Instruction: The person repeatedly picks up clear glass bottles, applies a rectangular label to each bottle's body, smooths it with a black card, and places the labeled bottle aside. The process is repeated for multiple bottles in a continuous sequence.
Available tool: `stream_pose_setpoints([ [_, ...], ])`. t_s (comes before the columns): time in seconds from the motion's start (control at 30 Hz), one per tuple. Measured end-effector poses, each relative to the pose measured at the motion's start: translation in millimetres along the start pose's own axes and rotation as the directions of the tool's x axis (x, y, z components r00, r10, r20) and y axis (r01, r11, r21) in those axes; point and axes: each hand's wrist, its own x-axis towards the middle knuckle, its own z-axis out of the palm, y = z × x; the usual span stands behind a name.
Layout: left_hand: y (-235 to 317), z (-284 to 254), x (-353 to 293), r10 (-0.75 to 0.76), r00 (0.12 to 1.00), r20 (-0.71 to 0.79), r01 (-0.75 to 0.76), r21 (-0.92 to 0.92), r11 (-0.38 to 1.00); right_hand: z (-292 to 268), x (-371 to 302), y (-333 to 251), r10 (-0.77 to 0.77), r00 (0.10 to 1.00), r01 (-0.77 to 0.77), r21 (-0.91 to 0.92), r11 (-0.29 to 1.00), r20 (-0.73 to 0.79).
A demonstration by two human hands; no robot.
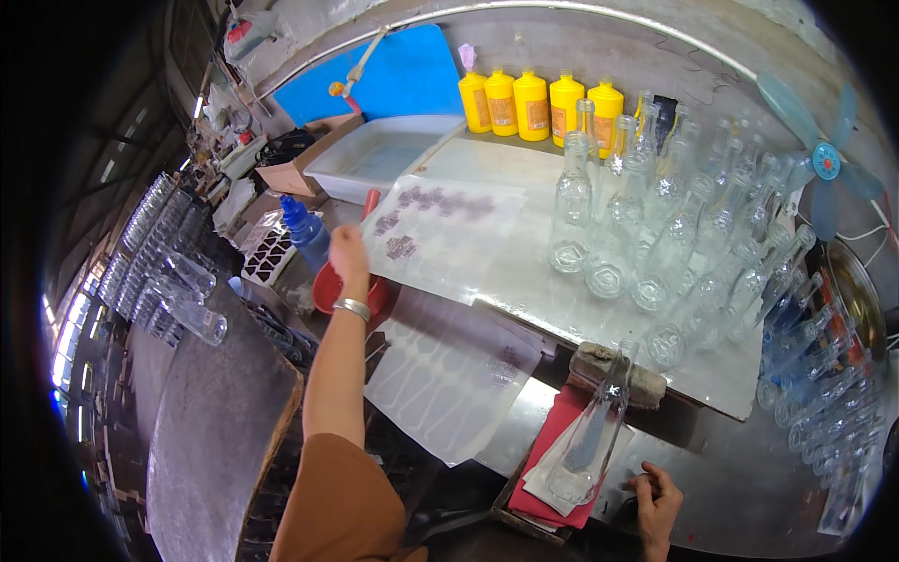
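"Where is the bottle (582, 454)?"
"It is laid on a red-and-white pad (551, 426) by the table's (529, 225) near edge; light steadying should prevent rolling."
"And the fingers?"
"Left hand (349, 265): curled, hold untellable. Right hand (659, 506): loosely parted, nothing visibly held."

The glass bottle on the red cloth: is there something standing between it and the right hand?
Nothing visible stands between the right hand and the glass bottle; only the metal surface and the flat edge of the red cloth lie there.
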Motion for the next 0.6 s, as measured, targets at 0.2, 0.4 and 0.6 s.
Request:
stream_pose_setpoints([
  [0.2, 64.3, -5.5, -54.8, 0.242, 0.822, 0.515, -0.472, 0.381, 0.795, -1.4, -10.6, 11.6, -0.173, 0.983, 0.179, -0.141, 0.974, 0.054],
  [0.4, 69.5, -7.8, -65.0, 0.196, 0.829, 0.524, -0.427, 0.366, 0.827, -1.0, -18.8, -15.3, -0.151, 0.986, 0.159, -0.127, 0.979, 0.077],
  [0.6, 77.5, -42.0, -107.7, 0.202, 0.821, 0.534, -0.423, 0.331, 0.843, -1.4, -34.2, -10.3, -0.154, 0.988, 0.156, -0.142, 0.978, 0.026],
])
